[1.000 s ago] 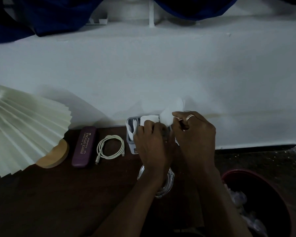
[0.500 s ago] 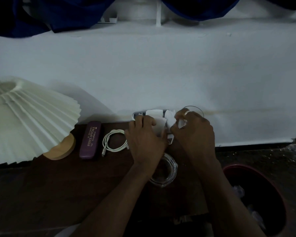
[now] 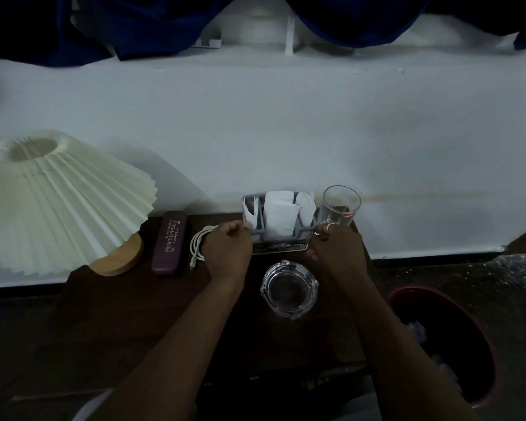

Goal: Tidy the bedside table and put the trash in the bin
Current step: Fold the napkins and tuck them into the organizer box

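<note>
Hands flank the grey organiser [image 3: 278, 230] — left hand [image 3: 227, 249] curled at its left end, right hand [image 3: 336, 250] at its right, both seemingly gripping it. Slide it squarely along the bench [image 3: 134, 314], clear of the glass [image 3: 340, 206] just beyond the right hand — bin [image 3: 456, 344] waits lower right.

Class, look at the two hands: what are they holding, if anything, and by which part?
Both hands grip the grey organiser by its ends: left hand at its left end, right hand at its right.

Left hand [image 3: 227, 250] hides part of the cable [image 3: 198, 243].
</note>
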